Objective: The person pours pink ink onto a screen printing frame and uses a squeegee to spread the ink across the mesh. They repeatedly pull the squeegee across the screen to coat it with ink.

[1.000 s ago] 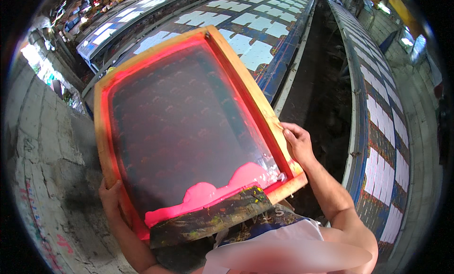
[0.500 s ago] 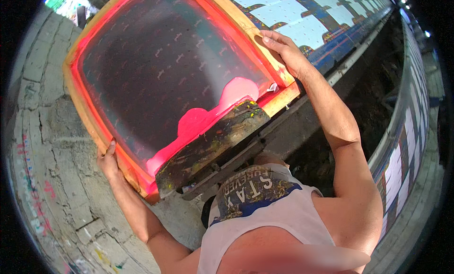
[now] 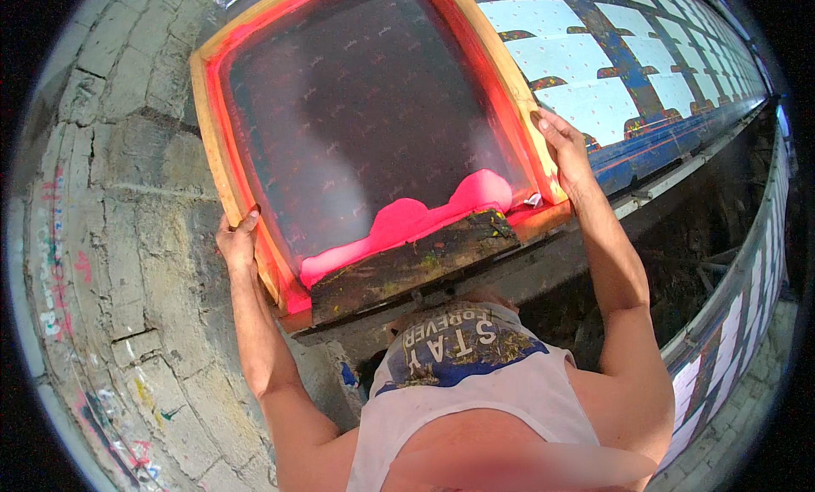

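A screen-printing frame point(image 3: 216, 144) with wooden sides and dark, small-patterned mesh point(image 3: 365, 101) is held out before me. My left hand point(image 3: 238, 239) grips its left side near the close corner, thumb on top. On the right side, my right hand point(image 3: 564, 151) is closed round the wood, its thumb lying over the edge; the fingers underneath are hidden. Thick pink ink point(image 3: 406, 220) lies in a lumpy band along the near end of the mesh. Beside the ink rests a dark, paint-stained squeegee point(image 3: 416, 269). Pink stains run round the frame's inner edges.
At the right, a long printing table point(image 3: 586, 110) carries rows of pale fabric pieces. A metal rail point(image 3: 671, 182) borders it, with a dark gap alongside. Another table with pale pieces point(image 3: 722, 339) curves along the far right. Cracked, paint-spotted paving point(image 3: 144, 280) covers the left.
The frame and both hands appear farther right and lower, and the frame sits less slanted. The surroundings have shifted too, as the view has turned. Both hands keep their grip.
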A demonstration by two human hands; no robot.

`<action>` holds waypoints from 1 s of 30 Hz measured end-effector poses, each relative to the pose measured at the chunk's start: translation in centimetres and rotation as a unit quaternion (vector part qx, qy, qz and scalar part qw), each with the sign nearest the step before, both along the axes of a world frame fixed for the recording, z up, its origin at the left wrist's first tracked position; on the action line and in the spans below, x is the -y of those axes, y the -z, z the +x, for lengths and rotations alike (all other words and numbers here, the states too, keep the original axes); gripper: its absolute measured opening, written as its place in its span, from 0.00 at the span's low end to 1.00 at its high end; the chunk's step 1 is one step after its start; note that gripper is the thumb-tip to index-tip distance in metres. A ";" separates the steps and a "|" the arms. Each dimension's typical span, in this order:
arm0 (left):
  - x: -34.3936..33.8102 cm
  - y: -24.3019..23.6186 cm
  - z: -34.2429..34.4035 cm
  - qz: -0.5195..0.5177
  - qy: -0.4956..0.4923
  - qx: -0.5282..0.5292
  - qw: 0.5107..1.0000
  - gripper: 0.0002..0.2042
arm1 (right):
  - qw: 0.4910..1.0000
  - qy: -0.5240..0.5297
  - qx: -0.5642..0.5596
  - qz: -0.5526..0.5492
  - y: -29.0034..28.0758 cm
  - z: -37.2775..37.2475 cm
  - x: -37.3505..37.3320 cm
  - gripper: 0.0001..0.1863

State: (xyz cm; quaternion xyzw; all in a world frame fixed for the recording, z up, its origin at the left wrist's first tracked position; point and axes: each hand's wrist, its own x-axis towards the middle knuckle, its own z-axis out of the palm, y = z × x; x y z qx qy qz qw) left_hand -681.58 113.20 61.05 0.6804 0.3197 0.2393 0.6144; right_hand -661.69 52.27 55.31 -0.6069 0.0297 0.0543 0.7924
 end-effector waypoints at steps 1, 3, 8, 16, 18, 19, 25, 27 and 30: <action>0.2 -0.2 -0.1 0.022 0.009 -0.019 1.000 0.26 | 1.000 0.001 0.003 0.006 0.1 -0.3 0.1 0.27; 0.5 -0.5 -0.1 0.030 0.018 -0.013 0.999 0.27 | 1.000 0.002 0.015 -0.001 0.3 -0.4 0.3 0.26; 1.1 -0.6 0.0 0.030 0.030 -0.010 0.999 0.28 | 1.000 -0.003 0.016 0.014 0.5 -0.4 1.4 0.26; 1.2 -0.6 0.6 0.026 0.025 -0.041 0.999 0.34 | 0.999 -0.025 0.020 -0.009 0.8 -0.1 2.2 0.27; 0.8 -0.4 0.6 0.027 0.031 -0.044 0.998 0.33 | 0.999 -0.023 0.007 -0.046 0.6 -0.4 2.3 0.27; 0.5 -0.2 0.6 0.027 0.036 -0.045 0.998 0.33 | 0.993 -0.018 0.017 -0.113 0.2 -0.4 2.1 0.28; -1.9 3.0 1.3 0.071 -0.002 -0.141 0.987 0.36 | 0.805 -0.052 0.293 -0.513 -5.4 -4.9 3.5 0.21; -2.6 3.9 1.6 0.040 0.048 -0.116 0.991 0.38 | 0.765 -0.190 0.310 -0.532 -7.6 -5.6 3.6 0.14; -2.8 4.8 1.8 0.056 0.035 -0.116 0.991 0.31 | 0.599 -0.323 0.281 -0.676 -9.2 -5.9 2.4 0.10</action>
